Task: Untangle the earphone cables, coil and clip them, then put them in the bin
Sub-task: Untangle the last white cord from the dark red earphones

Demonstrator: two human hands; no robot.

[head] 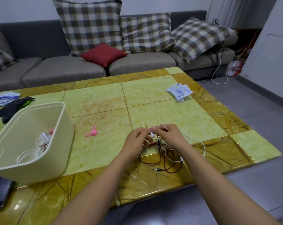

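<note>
our left hand [138, 138] and right hand [168, 135] both pinch a small white earbud [152, 135] with curled fingertips. the tangled white and reddish-brown earphone cables [166, 158] lie beneath on the yellow tiled table [96, 101], well apart from the cream plastic bin [28, 140].

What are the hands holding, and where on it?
The left hand and right hand both pinch the white earphone cable up near its earbud.

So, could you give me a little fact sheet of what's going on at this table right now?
hands: left hand and right hand both pinch the white earphone
tangle: its cord mixed with brown cable on the table
clip: pink clip lies loose, left of the hands
bin: cream bin at left holds coiled white cables
</note>
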